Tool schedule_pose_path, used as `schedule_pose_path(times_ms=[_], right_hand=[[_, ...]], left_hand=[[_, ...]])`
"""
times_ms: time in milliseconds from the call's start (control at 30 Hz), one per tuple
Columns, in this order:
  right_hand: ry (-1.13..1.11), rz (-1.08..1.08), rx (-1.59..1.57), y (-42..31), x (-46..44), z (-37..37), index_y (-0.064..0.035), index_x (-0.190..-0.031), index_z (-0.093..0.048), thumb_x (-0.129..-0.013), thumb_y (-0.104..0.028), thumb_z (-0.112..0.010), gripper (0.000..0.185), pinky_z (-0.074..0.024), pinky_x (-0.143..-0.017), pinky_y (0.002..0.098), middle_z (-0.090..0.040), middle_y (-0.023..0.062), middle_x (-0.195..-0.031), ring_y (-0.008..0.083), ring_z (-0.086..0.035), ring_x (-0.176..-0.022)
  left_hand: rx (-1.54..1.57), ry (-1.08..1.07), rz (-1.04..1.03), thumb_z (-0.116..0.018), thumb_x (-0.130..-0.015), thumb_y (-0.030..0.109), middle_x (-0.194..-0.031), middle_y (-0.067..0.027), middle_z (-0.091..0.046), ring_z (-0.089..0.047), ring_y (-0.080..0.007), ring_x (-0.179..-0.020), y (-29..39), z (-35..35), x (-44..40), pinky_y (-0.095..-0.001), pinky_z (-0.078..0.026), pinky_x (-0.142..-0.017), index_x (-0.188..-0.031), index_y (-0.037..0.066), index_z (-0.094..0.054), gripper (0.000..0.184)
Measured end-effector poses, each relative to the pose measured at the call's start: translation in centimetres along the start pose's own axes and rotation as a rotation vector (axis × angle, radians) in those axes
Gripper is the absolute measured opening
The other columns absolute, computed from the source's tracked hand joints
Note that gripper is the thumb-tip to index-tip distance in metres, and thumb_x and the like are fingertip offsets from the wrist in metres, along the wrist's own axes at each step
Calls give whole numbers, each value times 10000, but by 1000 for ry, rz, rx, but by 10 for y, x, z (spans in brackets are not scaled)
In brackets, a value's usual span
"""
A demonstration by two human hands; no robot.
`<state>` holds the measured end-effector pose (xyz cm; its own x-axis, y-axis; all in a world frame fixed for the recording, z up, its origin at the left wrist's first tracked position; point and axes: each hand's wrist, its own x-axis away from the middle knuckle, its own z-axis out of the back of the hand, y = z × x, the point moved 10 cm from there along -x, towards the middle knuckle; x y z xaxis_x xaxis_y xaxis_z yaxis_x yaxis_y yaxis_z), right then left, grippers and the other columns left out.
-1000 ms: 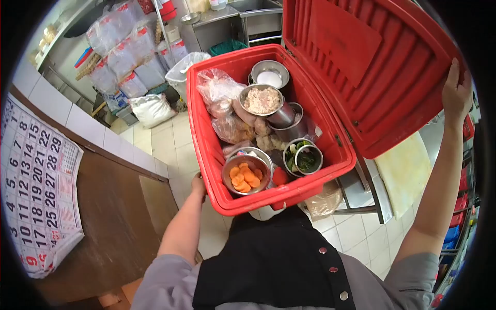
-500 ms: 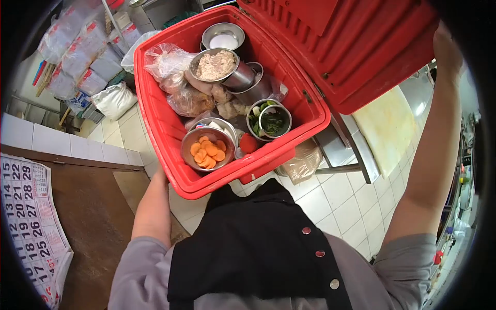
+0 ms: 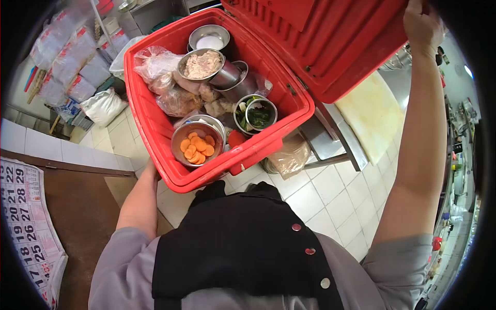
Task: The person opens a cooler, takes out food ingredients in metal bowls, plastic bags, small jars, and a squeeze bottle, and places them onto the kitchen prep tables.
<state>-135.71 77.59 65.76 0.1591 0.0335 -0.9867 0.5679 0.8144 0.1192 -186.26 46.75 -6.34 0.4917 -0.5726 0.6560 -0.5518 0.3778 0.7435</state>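
Observation:
A red cooler box (image 3: 289,135) stands open in front of me, its red lid (image 3: 330,46) tilted up on the right. My right hand (image 3: 422,31) is closed on the lid's outer edge. Below the cooler's near left corner, my left hand (image 3: 151,173) is mostly hidden, fingers out of sight. Inside the box, a metal bowl holds sliced carrots (image 3: 197,148). Green leafy vegetables (image 3: 260,117) fill nested metal containers. Minced-looking pale meat (image 3: 204,65) tops another metal pot, beside clear plastic bags (image 3: 178,98) of food. A bowl with white contents (image 3: 209,43) is at the back.
A metal-framed table with a pale board (image 3: 374,116) stands to the right. A plastic bag (image 3: 291,157) lies beneath it. Wrapped packages (image 3: 67,67) and a white sack (image 3: 105,107) are at the left. A calendar (image 3: 28,232) hangs by a brown panel (image 3: 85,227).
The cooler and lid appear shifted slightly left and up in view. My right hand and the lid's edge show more fully now. The contents keep their arrangement.

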Motion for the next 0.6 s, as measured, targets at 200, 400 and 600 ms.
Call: schedule_pose_path(times_ms=[200, 400, 600], right_hand=[[9, 87, 85, -5, -2, -6, 87, -1189, -530, -961, -46, -480, 269, -470, -925, 485, -581, 266, -1141, 411, -565, -1064], [-3, -70, 188, 47, 3, -24, -19, -1229, -597, -961, -224, -511, 348, -418, -1014, 404, -606, 186, -1247, 344, -550, -1180], [-237, 375, 910, 47, 4, -45, 63, -1223, -530, -985, -135, -480, 314, -445, -974, 444, -582, 247, -1212, 377, -553, -1120]], left_hand=[[-21, -33, 35, -446, -957, 252, -1123, -193, -649, -647, -321, -946, -14, 8, 4, -428, -523, -802, -1226, -34, -572, 412], [-27, -19, 91, -449, -954, 263, -1109, -193, -652, -647, -324, -936, -30, 9, 12, -431, -522, -787, -1214, -34, -580, 416], [-12, -9, 91, -451, -951, 275, -1094, -194, -655, -647, -327, -925, -34, 7, 15, -434, -521, -772, -1203, -34, -589, 421]])
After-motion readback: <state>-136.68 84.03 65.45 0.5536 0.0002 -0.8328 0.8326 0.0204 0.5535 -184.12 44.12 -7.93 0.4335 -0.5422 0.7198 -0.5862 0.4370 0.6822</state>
